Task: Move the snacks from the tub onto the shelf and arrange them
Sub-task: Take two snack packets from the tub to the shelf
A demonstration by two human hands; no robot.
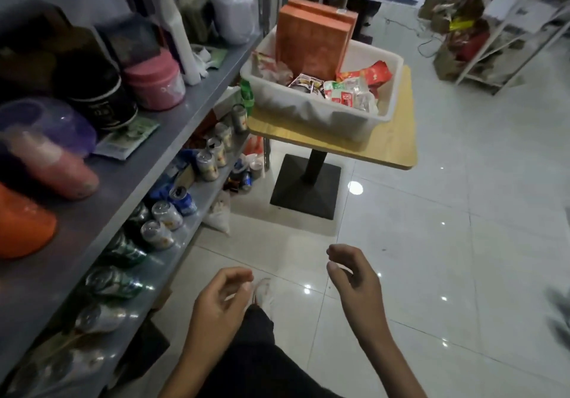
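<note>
A white plastic tub [308, 110] stands on a small wooden table [385, 144] ahead of me. In it are two upright orange boxes [311, 43], a red snack packet [374, 73], a dark packet [307, 84] and clear-wrapped snacks [351, 94]. The grey metal shelf [172, 126] runs along my left. My left hand [216, 302] and my right hand [354, 277] hang low over the floor, well short of the tub, fingers loosely curled and holding nothing.
The upper shelf carries a pink tin [154, 86], a black tin [101, 101], a flat green packet [129, 135] and jars. Drink cans [166, 215] line the lower shelf. White tiled floor [447, 228] spreads to the right, with another rack [499, 27] at the far right.
</note>
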